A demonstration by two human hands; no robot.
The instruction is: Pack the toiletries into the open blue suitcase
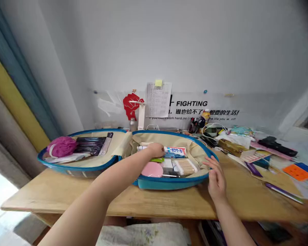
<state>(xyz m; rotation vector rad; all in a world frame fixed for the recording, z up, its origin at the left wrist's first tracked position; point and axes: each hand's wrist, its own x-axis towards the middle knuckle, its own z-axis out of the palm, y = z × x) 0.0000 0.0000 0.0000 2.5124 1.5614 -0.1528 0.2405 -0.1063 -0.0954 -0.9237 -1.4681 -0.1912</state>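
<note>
An oval case with teal sides and blue zip edging lies unfolded on the desk, its right half (166, 184) and left half (79, 169) lined in beige. My left hand (156, 150) reaches into the right half, over what looks like a toothpaste pack (176, 152); its fingers are hidden. Just below that hand are a bright green item (157, 159) and a pink round item (152, 169). Cotton swabs (186, 166) in a clear pack sit to the right. My right hand (217, 177) rests at the case's right rim, fingers apart, holding nothing.
In the left half lie a magenta bath puff (63, 146) and a dark, striped flat pack (91, 146). Papers, a purple pen (283, 192) and an orange sheet (297, 172) clutter the wooden desk (154, 205) at right. A small bottle (132, 125) stands behind the case.
</note>
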